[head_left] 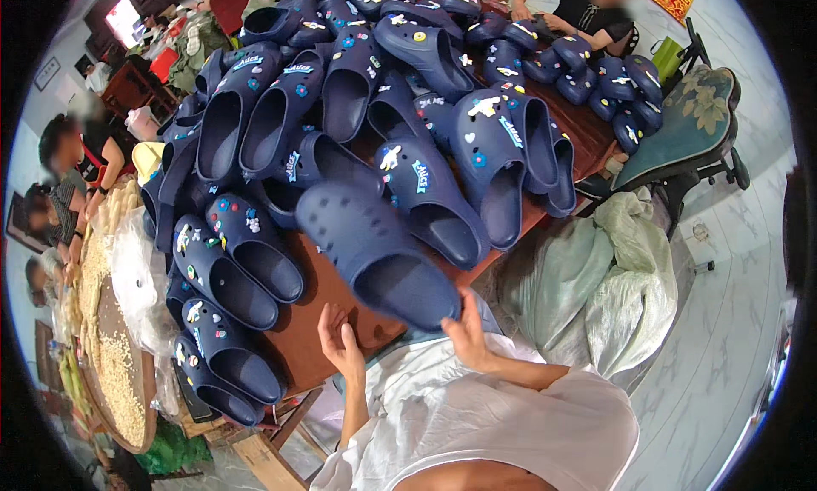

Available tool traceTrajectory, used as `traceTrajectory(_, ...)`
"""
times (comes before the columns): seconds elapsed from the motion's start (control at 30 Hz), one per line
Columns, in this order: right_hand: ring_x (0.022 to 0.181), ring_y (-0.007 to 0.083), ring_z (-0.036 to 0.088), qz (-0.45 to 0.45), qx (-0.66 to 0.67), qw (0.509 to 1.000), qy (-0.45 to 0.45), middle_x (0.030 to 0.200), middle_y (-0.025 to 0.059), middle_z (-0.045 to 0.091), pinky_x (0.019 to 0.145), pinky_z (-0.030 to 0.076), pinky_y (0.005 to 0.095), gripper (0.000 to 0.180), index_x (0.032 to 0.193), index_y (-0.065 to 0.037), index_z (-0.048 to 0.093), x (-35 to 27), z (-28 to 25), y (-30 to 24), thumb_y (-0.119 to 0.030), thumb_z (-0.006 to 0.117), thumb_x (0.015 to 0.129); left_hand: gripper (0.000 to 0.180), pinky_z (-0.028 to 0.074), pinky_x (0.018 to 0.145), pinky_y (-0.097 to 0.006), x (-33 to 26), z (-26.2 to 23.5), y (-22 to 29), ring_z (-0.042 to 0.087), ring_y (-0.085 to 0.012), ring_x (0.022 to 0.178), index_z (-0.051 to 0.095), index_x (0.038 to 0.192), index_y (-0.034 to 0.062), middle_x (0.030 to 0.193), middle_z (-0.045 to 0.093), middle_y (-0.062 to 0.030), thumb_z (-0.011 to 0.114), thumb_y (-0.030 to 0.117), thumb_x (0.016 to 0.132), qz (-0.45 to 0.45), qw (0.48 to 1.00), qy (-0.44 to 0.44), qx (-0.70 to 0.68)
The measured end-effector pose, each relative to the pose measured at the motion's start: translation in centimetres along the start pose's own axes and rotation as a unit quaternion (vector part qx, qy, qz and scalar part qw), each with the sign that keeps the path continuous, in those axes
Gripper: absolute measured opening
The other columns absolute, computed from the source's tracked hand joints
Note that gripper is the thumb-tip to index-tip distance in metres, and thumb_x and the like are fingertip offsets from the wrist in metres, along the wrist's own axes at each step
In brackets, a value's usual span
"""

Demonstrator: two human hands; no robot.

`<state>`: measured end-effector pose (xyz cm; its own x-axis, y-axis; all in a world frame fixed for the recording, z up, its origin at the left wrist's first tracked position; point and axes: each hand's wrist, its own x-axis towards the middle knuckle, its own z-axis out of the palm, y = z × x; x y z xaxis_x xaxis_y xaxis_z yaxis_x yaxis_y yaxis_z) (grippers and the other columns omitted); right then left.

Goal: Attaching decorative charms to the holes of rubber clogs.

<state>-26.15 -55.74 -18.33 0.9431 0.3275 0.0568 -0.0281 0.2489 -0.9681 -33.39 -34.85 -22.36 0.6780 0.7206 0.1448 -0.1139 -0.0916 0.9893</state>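
A plain navy foam clog (pixel 374 253), its vent holes bare of charms, is held by the heel in my right hand (pixel 466 331). The toe points away from me to the upper left, over the reddish-brown table (pixel 328 278). My left hand (pixel 342 342) is apart from the clog, just left of its heel, fingers spread with nothing in them. Beyond and beside the held clog lie several decorated navy clogs; one clog with charms (pixel 425 189) is right behind it. A decorated pair (pixel 255 244) lies left of it. Part of the clog looks slightly blurred.
Navy clogs heap over the table's far side. Pale woven sacks (pixel 596 278) stand on the floor at right, near a wheeled chair (pixel 689 125). At left is a round tray of pale kernels (pixel 119 380) with a clear plastic bag (pixel 140 295). Other people sit at left and far right.
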Motion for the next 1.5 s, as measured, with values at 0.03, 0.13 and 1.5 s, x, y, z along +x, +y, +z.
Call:
traceTrajectory(0.03, 0.123, 0.0184, 0.041, 0.004, -0.001, 1.0, -0.005, 0.131, 0.0132, 0.043, 0.109, 0.032, 0.0338, 0.058, 0.143, 0.002, 0.027, -1.0, 0.2, 1.1, -0.003, 0.054, 0.091, 0.065, 0.044, 0.106, -0.038, -0.3, -0.3, 0.6, 0.056, -0.0256, 0.123, 0.037, 0.149, -0.0025, 0.138, 0.054, -0.016, 0.065, 0.023, 0.097, 0.013, 0.999, 0.006, -0.049)
traceTrajectory(0.13, 0.127, 0.0195, 0.039, 0.122, 0.016, 0.986, -0.114, 0.132, 0.0147, 0.042, 0.111, 0.03, 0.035, 0.061, 0.144, 0.002, 0.025, -2.6, 0.6, 3.3, -0.004, 0.056, 0.091, 0.111, 0.032, 0.115, -0.04, -1.5, -1.7, 0.9, 0.045, -0.0275, 0.135, 0.018, 0.159, 0.0016, 0.15, 0.041, -0.016, 0.078, 0.055, 0.082, -0.011, 0.994, 0.025, -0.101)
traceTrajectory(1.5, 0.115, 0.0384, 0.055, -0.12, -0.415, 0.866, -0.252, 0.124, 0.0207, 0.052, 0.096, 0.047, 0.0455, 0.044, 0.133, -0.001, 0.052, 13.7, 4.2, 1.5, -0.004, 0.064, 0.09, 0.027, 0.047, 0.095, -0.039, -4.7, -1.8, 7.2, 0.06, -0.0311, 0.107, 0.067, 0.106, -0.002, 0.117, 0.062, -0.02, 0.062, -0.006, 0.081, 0.137, 0.954, 0.106, 0.245)
